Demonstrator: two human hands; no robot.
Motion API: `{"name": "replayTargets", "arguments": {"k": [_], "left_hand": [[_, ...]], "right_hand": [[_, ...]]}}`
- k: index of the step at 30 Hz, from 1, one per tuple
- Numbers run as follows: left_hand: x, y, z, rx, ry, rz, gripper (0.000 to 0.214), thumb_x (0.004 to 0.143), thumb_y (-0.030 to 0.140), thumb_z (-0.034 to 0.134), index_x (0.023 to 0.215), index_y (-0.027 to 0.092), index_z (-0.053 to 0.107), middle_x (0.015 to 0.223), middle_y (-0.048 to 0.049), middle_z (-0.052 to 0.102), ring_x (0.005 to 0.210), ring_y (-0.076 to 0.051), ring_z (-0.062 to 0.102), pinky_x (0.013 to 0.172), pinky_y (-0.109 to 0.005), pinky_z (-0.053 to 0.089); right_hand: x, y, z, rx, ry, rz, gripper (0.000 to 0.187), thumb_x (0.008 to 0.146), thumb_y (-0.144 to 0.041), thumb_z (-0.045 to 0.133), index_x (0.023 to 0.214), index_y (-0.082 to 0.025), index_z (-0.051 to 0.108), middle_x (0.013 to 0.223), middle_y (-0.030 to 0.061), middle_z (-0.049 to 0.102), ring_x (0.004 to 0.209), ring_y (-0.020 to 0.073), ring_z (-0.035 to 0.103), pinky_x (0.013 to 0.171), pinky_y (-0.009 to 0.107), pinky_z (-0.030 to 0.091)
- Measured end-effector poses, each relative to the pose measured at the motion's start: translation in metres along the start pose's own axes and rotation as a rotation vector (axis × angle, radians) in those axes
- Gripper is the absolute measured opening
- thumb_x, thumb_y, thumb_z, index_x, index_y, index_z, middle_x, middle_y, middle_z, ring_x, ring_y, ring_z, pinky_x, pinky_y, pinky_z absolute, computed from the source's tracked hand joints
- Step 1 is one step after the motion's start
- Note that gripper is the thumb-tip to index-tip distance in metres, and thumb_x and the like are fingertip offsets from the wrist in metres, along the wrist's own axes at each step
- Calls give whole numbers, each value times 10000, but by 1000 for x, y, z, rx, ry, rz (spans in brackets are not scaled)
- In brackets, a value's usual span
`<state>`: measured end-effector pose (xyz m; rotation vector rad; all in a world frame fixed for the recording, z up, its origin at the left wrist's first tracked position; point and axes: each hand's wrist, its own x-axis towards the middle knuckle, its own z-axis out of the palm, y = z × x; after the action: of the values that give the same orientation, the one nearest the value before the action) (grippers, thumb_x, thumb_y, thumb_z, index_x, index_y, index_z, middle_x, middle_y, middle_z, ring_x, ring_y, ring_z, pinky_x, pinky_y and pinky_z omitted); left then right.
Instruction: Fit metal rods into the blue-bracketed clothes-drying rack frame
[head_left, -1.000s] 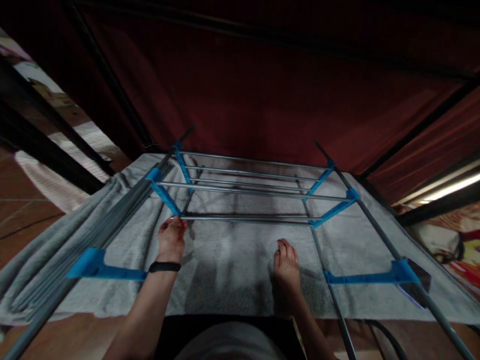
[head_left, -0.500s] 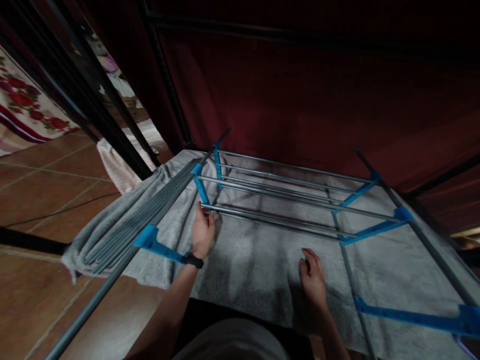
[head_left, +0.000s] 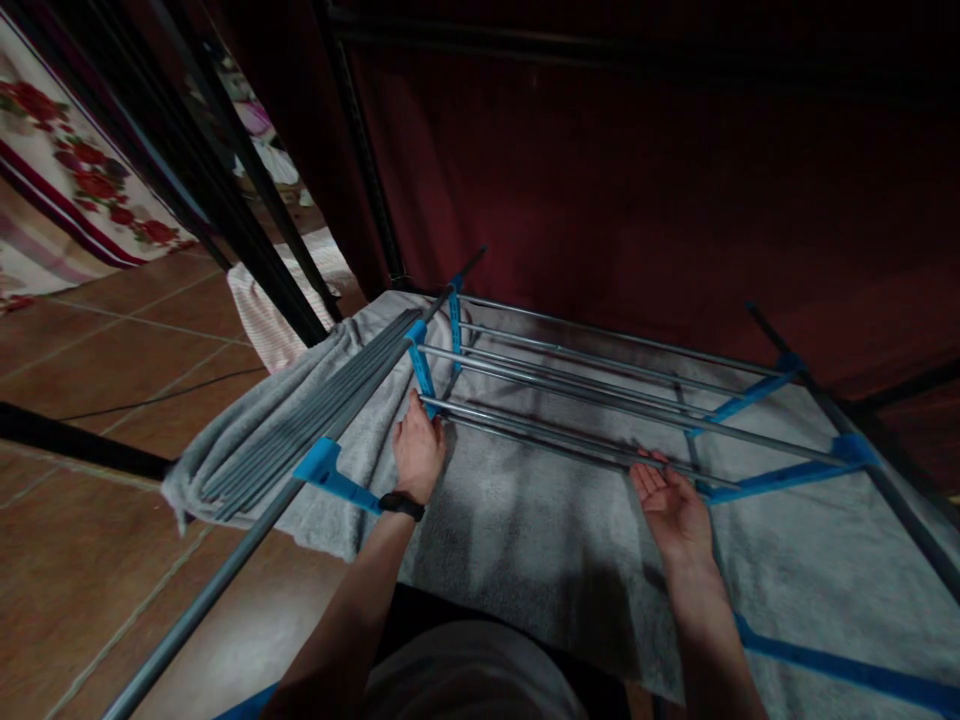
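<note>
A partly assembled rack of grey metal rods and blue plastic brackets lies on a grey blanket (head_left: 510,520). My left hand (head_left: 420,450), wearing a dark wristband, is closed around the left end of the front metal rod (head_left: 540,422), beside a left blue bracket (head_left: 422,375). Palm up, my right hand (head_left: 673,503) has its fingers stretched out at the same rod, near its right end. Just beyond those fingers is a right blue bracket (head_left: 780,475). Whether the rod's ends sit inside the brackets cannot be made out.
A bundle of loose grey rods (head_left: 315,410) lies on the blanket at left, behind a long side pole (head_left: 217,590). Another blue bracket (head_left: 337,478) juts from that pole. A dark red curtain (head_left: 600,200) hangs behind the rack. Brown floor tiles (head_left: 97,540) show at left.
My right hand has moved forward and right from over the blanket to the front rod and turned palm up. My left hand stays at the rod's left end. The view has shifted slightly.
</note>
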<state>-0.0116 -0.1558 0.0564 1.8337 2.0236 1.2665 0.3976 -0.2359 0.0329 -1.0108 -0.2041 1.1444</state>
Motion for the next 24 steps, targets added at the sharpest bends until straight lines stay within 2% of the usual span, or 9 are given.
{"name": "replayTargets", "arguments": {"k": [3,5,8,10,14,17,20,24], "left_hand": [[1,-4,5,-76,21,-42,684,890,182,594,1545,112,407,1423,-254,578,1311,-378,569,1170,-550,354],[5,-9,11,-196,54,-109,633,865,168,612,1488,162,498,1352,-213,613,1246,-346,607,1135,-523,406],[12,-15,21,-443,118,-267,503,817,127,642,1306,247,643,1235,-133,648,1112,-270,660,1040,-437,499],[17,-18,26,-536,142,-346,435,793,110,661,1202,256,686,1168,-105,667,1034,-237,672,984,-400,525],[24,-19,30,-643,150,-446,358,779,142,701,1127,228,704,1017,-77,687,918,-200,669,872,-346,548],[25,-16,32,-824,166,-534,345,780,200,719,1124,215,696,985,-65,685,843,-176,663,792,-318,554],[25,-14,32,-995,217,-608,360,752,236,770,1099,202,683,1002,-66,674,801,-156,660,786,-320,550],[25,-9,31,-1102,271,-676,334,738,213,797,1042,191,660,978,-53,658,784,-136,655,803,-317,540]], "right_hand": [[5,-2,8,6,-4,-24,129,848,-243,688,970,-210,712,1064,54,767,1064,166,730,1064,377,560],[7,0,10,10,14,-21,104,842,-216,707,945,-208,712,1005,38,771,998,146,742,1034,338,572],[6,6,7,20,30,-25,103,829,-183,715,930,-207,716,980,34,775,948,145,749,984,324,597],[5,9,4,28,36,-48,85,828,-184,716,909,-211,718,987,34,778,949,156,751,967,340,609],[6,12,0,-23,18,-92,46,835,-234,742,869,-220,714,973,41,779,965,185,754,976,398,612],[8,11,-1,-25,12,-90,55,832,-237,754,858,-223,709,971,36,779,977,177,751,972,385,612],[7,10,0,-10,3,-80,78,824,-227,768,877,-218,711,968,34,780,967,169,751,972,367,609],[6,9,2,-37,-10,-96,64,842,-247,753,882,-220,711,960,47,780,971,192,755,986,404,606]]}}
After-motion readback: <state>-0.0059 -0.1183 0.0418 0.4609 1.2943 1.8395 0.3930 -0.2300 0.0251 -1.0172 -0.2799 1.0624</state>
